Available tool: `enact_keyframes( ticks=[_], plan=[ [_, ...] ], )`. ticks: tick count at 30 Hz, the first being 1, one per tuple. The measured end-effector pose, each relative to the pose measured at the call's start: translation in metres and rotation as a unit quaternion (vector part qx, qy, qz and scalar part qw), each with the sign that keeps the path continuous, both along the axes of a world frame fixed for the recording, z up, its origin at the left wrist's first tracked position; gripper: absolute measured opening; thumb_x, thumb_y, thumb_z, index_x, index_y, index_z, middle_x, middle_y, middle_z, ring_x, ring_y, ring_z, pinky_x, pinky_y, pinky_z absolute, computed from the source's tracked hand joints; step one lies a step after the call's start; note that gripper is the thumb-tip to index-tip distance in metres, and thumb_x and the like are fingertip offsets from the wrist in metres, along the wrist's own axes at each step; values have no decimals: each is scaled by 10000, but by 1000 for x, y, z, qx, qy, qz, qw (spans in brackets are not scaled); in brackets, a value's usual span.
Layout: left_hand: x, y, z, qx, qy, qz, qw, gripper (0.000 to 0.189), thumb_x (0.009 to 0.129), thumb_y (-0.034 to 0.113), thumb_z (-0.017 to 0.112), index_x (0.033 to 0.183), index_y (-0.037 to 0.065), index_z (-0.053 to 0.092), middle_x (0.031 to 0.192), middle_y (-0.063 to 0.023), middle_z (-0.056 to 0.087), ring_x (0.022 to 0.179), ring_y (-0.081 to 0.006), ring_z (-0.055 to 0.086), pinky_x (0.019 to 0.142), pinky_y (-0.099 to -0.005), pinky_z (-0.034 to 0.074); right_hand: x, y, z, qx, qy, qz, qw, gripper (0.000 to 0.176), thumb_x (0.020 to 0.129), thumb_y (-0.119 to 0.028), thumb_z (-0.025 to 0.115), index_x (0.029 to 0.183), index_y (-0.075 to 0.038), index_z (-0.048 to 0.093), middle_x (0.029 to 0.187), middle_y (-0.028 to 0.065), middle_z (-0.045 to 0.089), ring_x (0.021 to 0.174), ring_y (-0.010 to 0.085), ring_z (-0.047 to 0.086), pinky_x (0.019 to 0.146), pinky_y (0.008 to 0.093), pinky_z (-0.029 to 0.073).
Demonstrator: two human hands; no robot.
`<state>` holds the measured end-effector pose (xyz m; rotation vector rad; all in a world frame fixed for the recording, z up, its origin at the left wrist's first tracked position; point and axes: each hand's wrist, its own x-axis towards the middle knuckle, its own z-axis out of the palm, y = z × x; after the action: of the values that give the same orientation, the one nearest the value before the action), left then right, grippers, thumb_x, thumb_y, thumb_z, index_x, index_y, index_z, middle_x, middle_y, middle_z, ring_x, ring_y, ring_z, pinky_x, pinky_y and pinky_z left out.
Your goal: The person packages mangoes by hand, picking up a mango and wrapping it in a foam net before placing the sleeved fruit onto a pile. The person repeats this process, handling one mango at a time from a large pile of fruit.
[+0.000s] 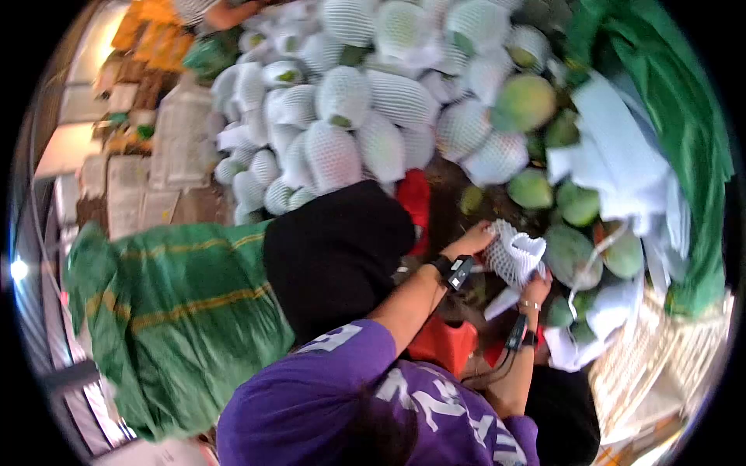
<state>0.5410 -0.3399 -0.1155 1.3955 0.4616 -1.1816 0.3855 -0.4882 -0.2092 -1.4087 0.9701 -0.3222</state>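
Observation:
Between my two hands is a white foam net sleeve [509, 252], its open, frilled end facing right; whatever is inside it is hidden. My left hand [475, 238] grips the sleeve's left side with bent fingers. On the lower right side, my right hand [536, 289] holds it near the open end. Bare green mangoes [573, 255] lie just right of my hands. Beyond them, a large heap of mangoes in white foam nets [332, 155] fills the top middle. A yellow-green mango [524, 102] without a net rests at that heap's right edge.
A green sack [186, 311] stands on the left. White sheets [622, 147] and green cloth [684, 93] lie on the right. Something red [444, 346] is below my hands. Another person's arm [229, 14] shows at the top left, near cartons [148, 39].

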Motion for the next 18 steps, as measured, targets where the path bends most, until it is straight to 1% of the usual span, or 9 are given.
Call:
enact_keyframes(
  ticks=[1,2,3,5,7,9,12,16,18],
  plan=[
    [-4,17,-26,-76,9,25,997,374,792,318,493,1077,76,492,971,-95,562,855,-209,539,701,-389,453,22,18,60,11,-23,-61,998,244,768,-58,421,940,49,556,839,93,594,715,171,547,687,287,445],
    [-6,33,-52,-152,24,47,987,361,798,339,488,1058,91,512,962,-81,568,853,-209,547,706,-409,456,37,29,86,8,-26,-5,1000,251,732,-28,407,926,51,544,820,74,584,708,151,532,666,263,431],
    [-6,40,-14,-218,91,114,965,406,790,350,497,1046,36,523,960,-85,580,837,-204,555,732,-366,444,45,37,108,0,-23,47,999,262,697,2,392,912,53,533,800,56,574,701,132,518,646,239,417],
    [0,48,24,-259,110,147,948,406,791,352,491,1047,38,523,966,-86,580,844,-205,556,744,-369,441,76,62,179,21,-36,81,996,187,701,-8,466,862,44,545,712,11,548,628,82,477,564,213,383],
    [1,52,52,-333,164,197,907,407,793,356,479,1047,42,522,979,-88,578,858,-208,557,769,-373,434,93,61,203,39,-29,123,991,156,700,-31,522,841,30,549,679,-4,535,588,74,462,532,210,368],
    [0,57,67,-406,219,249,851,408,794,360,467,1047,45,522,992,-90,576,871,-210,558,794,-378,427,103,55,218,109,-77,99,986,143,727,-72,562,829,28,548,721,14,550,602,83,483,545,224,389],
    [2,72,69,-429,159,269,848,384,813,315,372,1052,46,508,1048,-92,553,949,-243,533,846,-394,401,115,63,253,229,-134,77,961,242,772,-212,593,813,23,547,746,39,578,631,111,538,572,246,430],
    [-14,96,84,-461,172,305,815,387,816,252,316,1077,19,482,1069,-111,538,978,-250,522,884,-397,378,115,67,254,208,-66,124,968,289,801,-266,557,849,18,545,787,67,591,640,135,558,574,251,439],
    [-19,102,90,-474,156,328,802,398,816,258,300,1076,16,480,1068,-116,537,983,-255,519,886,-401,377,112,89,270,250,-53,110,960,323,817,-291,528,883,25,542,831,85,587,685,161,557,609,283,442]
  ],
)
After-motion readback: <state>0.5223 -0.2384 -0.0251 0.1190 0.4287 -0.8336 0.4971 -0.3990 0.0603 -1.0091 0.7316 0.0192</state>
